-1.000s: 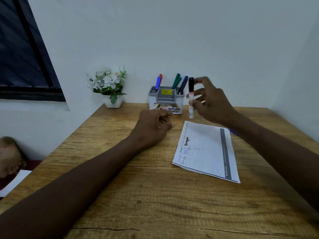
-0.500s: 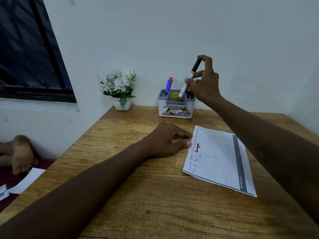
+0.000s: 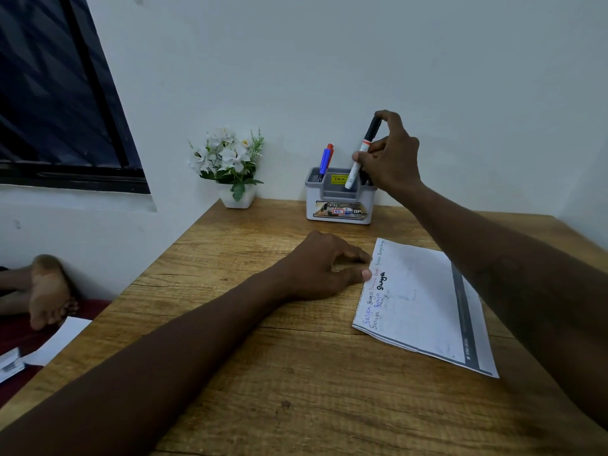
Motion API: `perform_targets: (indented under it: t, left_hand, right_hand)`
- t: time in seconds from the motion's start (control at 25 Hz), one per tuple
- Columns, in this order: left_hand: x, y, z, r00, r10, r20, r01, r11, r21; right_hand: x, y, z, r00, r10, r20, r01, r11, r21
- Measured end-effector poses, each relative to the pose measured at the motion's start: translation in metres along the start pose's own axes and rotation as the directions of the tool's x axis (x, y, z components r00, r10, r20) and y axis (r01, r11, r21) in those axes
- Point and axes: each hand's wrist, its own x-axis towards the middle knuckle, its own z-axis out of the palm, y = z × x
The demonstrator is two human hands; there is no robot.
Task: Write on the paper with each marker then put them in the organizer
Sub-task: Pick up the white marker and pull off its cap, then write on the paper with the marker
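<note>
A white marker with a black cap [image 3: 361, 153] is held tilted by my right hand [image 3: 391, 159], its lower end just over the middle slot of the grey organizer [image 3: 340, 205] at the back of the table. A blue marker [image 3: 324, 162] and a red one behind it stand in the organizer's left slot. Other markers on the right side are hidden behind my hand. The paper [image 3: 424, 304] lies on the table with handwritten words along its left edge. My left hand [image 3: 324, 264] rests on the table, fingers loosely curled, thumb touching the paper's left edge.
A small white pot of white flowers [image 3: 230, 166] stands left of the organizer against the wall. The wooden table [image 3: 296, 390] ends near the wall on the left. A person's bare foot [image 3: 49, 291] and loose papers [image 3: 49, 350] lie beyond that edge.
My right hand carried the black-capped marker from above the paper up to the organizer and tilted it over the slot. My left hand shifted toward the paper's edge. The camera view turned left.
</note>
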Motion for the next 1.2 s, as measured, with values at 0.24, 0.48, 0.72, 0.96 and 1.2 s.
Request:
perform_targets:
  t: [0.24, 0.48, 0.72, 0.96, 1.2]
  left_hand:
    - [0.0, 0.001, 0.0, 1.0, 0.0, 0.019, 0.0, 1.0, -0.004]
    - [0.0, 0.0, 0.0, 1.0, 0.017, -0.001, -0.017, 1.0, 0.001]
    - [0.0, 0.0, 0.001, 1.0, 0.01, -0.016, -0.01, 1.0, 0.009]
    - [-0.002, 0.004, 0.0, 0.997, 0.034, -0.073, -0.035, 0.999, -0.009]
    - [-0.002, 0.004, 0.001, 0.987, 0.038, -0.154, -0.037, 0.999, 0.013]
  right_hand:
    - [-0.005, 0.009, 0.014, 0.992, -0.043, 0.118, 0.057, 0.992, -0.112]
    - [-0.006, 0.015, 0.008, 0.994, -0.043, 0.104, 0.059, 0.987, -0.149]
    - [-0.02, 0.011, -0.022, 0.995, -0.081, 0.053, 0.087, 0.986, -0.14]
    - [-0.063, 0.018, -0.061, 0.993, -0.086, 0.078, 0.096, 0.986, -0.137]
    - [-0.093, 0.031, -0.101, 0.983, -0.003, 0.182, 0.039, 0.98, -0.194]
